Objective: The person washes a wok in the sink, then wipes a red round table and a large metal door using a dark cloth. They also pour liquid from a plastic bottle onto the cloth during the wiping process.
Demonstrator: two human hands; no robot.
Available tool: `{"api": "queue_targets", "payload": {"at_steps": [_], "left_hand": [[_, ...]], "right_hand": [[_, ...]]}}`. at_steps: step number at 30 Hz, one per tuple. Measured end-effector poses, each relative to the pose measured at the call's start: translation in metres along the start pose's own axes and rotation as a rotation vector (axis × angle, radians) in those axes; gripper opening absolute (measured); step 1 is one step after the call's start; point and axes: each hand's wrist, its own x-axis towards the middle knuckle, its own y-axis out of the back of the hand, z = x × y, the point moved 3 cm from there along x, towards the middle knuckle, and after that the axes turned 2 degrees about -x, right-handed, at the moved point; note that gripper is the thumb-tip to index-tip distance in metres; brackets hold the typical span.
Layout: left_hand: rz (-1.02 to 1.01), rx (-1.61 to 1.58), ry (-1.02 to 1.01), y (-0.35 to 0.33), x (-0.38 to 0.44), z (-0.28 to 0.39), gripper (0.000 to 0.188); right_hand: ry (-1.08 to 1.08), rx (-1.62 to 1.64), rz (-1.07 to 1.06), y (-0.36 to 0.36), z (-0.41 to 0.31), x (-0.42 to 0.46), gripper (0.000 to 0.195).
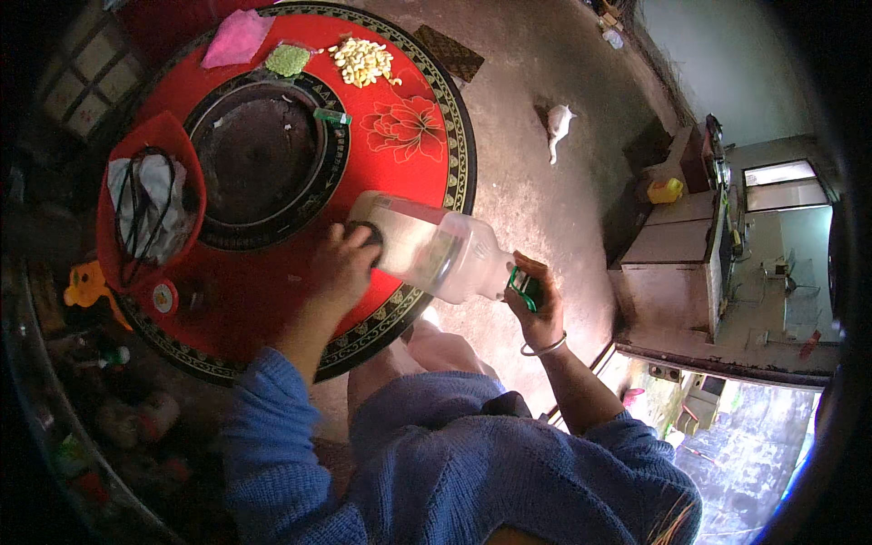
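A large clear plastic jug (470, 255) lies tilted on its side over the near right edge of a round red table (272, 286). At its wide base is my left hand (344, 262), its fingers round a dark ring-like part. My right hand (535, 300) grips the narrow neck end, where a green handle (523, 293) shows by the palm. Something pale shows inside the jug towards the base. Farther back on the table are a pile of peeled garlic-like cloves (361, 61), a small heap of green beans or peas (287, 60) and a pink cloth or bag (237, 37).
A red basket (194, 197) with a pale bag and black cord stands at the table's left. A green lighter-like item (332, 116) lies near the dark round centre (255, 153). A white cat (560, 126) is on the floor; a cabinet (671, 272) stands at right.
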Motion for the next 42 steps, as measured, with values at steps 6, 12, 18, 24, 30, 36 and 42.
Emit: {"api": "queue_targets", "payload": {"at_steps": [6, 12, 18, 24, 30, 36, 42], "left_hand": [[0.183, -0.016, 0.060, 0.027, 0.006, -0.002, 0.025], [0.099, -0.148, 0.062, -0.015, -0.002, 0.010, 0.034], [0.257, 0.009, 0.268, -0.001, 0.010, -0.052, 0.032], [0.095, -0.038, -0.039, -0.003, 0.018, 0.024, 0.028], [-0.022, 0.063, 0.362, 0.001, 0.020, -0.061, 0.035], [0.333, -0.263, 0.098, 0.027, 0.029, 0.009, 0.037], [0.427, -0.196, 0.060, -0.027, 0.040, 0.020, 0.039]], "right_hand": [[-0.196, 0.276, 0.056, -0.004, -0.003, 0.003, 0.038], [-0.155, 0.149, 0.072, 0.000, 0.002, 0.006, 0.039], [-0.236, 0.307, 0.089, 0.001, -0.002, 0.008, 0.038], [-0.200, 0.133, 0.022, 0.001, 0.006, 0.011, 0.039], [-0.231, 0.213, 0.104, -0.002, -0.007, 0.013, 0.036], [-0.346, 0.225, 0.188, -0.001, -0.009, 0.025, 0.032], [-0.396, 0.219, 0.165, 0.004, -0.014, 0.028, 0.028]]}}
